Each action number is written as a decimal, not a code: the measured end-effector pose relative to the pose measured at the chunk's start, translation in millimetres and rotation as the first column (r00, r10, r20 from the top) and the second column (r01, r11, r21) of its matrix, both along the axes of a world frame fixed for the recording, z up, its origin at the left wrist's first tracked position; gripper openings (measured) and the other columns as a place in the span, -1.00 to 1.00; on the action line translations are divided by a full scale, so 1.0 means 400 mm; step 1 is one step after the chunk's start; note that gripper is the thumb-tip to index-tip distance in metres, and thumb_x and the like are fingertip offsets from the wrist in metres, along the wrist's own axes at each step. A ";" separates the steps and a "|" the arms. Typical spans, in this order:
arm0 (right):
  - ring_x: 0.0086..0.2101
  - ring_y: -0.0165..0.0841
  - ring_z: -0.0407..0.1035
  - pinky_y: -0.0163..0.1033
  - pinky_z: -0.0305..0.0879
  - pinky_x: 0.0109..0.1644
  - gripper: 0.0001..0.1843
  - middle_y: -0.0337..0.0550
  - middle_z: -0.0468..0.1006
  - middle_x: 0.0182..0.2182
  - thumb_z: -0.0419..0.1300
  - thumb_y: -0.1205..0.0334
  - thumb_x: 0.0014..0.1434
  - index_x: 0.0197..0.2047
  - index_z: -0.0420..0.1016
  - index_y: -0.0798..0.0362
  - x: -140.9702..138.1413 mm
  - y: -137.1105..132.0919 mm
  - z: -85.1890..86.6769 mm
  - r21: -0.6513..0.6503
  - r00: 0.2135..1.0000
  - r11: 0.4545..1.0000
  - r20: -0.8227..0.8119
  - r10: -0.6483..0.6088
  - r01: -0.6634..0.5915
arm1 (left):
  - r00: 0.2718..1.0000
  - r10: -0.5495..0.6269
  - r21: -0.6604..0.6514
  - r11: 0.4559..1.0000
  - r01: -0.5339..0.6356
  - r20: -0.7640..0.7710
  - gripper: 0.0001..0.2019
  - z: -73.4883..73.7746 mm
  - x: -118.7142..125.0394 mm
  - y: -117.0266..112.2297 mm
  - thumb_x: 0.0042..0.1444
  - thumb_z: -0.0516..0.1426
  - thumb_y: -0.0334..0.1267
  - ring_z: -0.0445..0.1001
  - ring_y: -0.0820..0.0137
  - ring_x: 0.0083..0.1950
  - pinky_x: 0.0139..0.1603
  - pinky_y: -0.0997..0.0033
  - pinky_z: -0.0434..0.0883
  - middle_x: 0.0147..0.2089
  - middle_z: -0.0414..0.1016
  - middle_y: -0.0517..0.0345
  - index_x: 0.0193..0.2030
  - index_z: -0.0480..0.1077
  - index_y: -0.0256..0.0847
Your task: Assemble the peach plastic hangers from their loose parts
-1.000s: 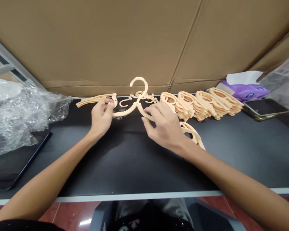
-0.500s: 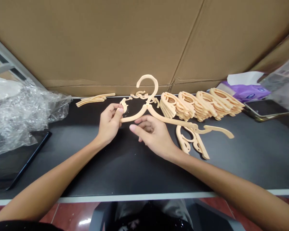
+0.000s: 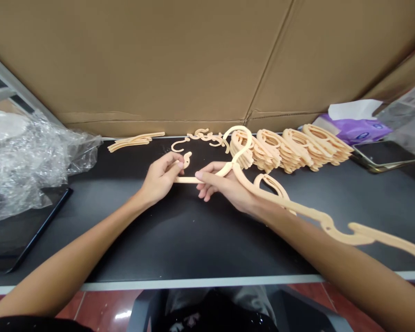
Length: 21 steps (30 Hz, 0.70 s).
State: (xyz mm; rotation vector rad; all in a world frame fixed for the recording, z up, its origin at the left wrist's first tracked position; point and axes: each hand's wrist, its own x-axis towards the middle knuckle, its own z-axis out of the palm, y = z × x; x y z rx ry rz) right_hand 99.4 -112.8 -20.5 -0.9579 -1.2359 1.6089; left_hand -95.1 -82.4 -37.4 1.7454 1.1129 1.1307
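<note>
A cream folding clothes hanger (image 3: 277, 198) is held above the table, its hook leaning up to the right and its long right arm stretching over my right forearm. My right hand (image 3: 224, 183) grips the hanger's left arm between thumb and fingers, near the hook joint. Around a small curved end piece (image 3: 187, 159) by that arm's tip, my left hand (image 3: 162, 177) is closed; its fingers hide how the piece meets the arm. Partly behind the right wrist lies a folded hanger (image 3: 273, 184) on the table.
Stacked folded hangers (image 3: 293, 150) line the back right beside a purple tissue pack (image 3: 356, 129) and a phone (image 3: 383, 154). Loose hooks (image 3: 207, 136) and thin strips (image 3: 136, 141) lie at the back. Clear plastic wrap (image 3: 27, 161) and a tablet (image 3: 24, 230) sit left.
The hanger has tilted, its hook moving right and its right arm swinging down toward me. My right hand has closed on the hanger's left arm, nearer my left hand.
</note>
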 end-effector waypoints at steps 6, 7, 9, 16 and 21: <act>-0.47 -0.41 0.53 -0.35 0.50 -0.42 -0.67 -0.17 0.61 -0.47 0.50 0.17 -0.04 -0.24 0.57 0.14 0.046 0.041 0.018 0.013 0.999 1.000 0.046 0.026 -0.026 | 0.993 -0.046 -0.033 0.999 0.043 -0.109 -0.79 0.023 -0.045 0.041 0.13 0.17 -0.11 0.24 0.50 -0.46 -0.39 0.46 0.23 -0.42 0.41 0.22 -0.32 0.42 -0.25; -0.45 -0.41 0.53 -0.34 0.51 -0.39 -0.67 -0.15 0.62 -0.45 0.50 0.19 -0.03 -0.22 0.59 0.14 0.053 0.046 0.019 0.013 0.998 0.999 0.063 0.030 -0.031 | 0.988 -0.066 -0.035 0.997 0.062 -0.139 -0.78 0.026 -0.047 0.041 0.14 0.17 -0.11 0.25 0.49 -0.45 -0.38 0.46 0.23 -0.43 0.41 0.22 -0.32 0.44 -0.25; -0.43 -0.40 0.53 -0.32 0.52 -0.34 -0.67 -0.13 0.63 -0.43 0.50 0.19 -0.02 -0.21 0.61 0.15 0.067 0.054 0.020 0.026 0.995 0.999 0.094 0.045 -0.047 | 0.976 -0.101 -0.024 0.995 0.099 -0.195 -0.73 0.030 -0.049 0.040 0.17 0.16 -0.07 0.29 0.47 -0.42 -0.36 0.45 0.24 -0.43 0.44 0.20 -0.32 0.47 -0.26; -0.47 -0.41 0.50 -0.32 0.47 -0.39 -0.72 -0.14 0.61 -0.46 0.50 0.16 -0.05 -0.31 0.64 0.16 0.104 0.075 0.036 0.065 0.994 0.996 0.102 0.051 -0.058 | 0.959 -0.135 0.005 0.990 0.140 -0.250 -0.66 0.028 -0.051 0.038 0.19 0.18 0.01 0.36 0.46 -0.38 -0.34 0.48 0.28 -0.41 0.47 0.16 -0.27 0.54 -0.27; -0.47 -0.42 0.51 -0.34 0.49 -0.38 -0.75 -0.14 0.62 -0.47 0.50 0.21 -0.03 -0.30 0.65 0.16 0.117 0.080 0.042 0.053 0.992 0.997 0.115 0.043 -0.049 | 0.945 -0.141 0.006 0.989 0.149 -0.295 -0.65 0.022 -0.059 0.039 0.20 0.20 0.02 0.33 0.49 -0.40 -0.38 0.51 0.26 -0.39 0.50 0.17 -0.25 0.57 -0.27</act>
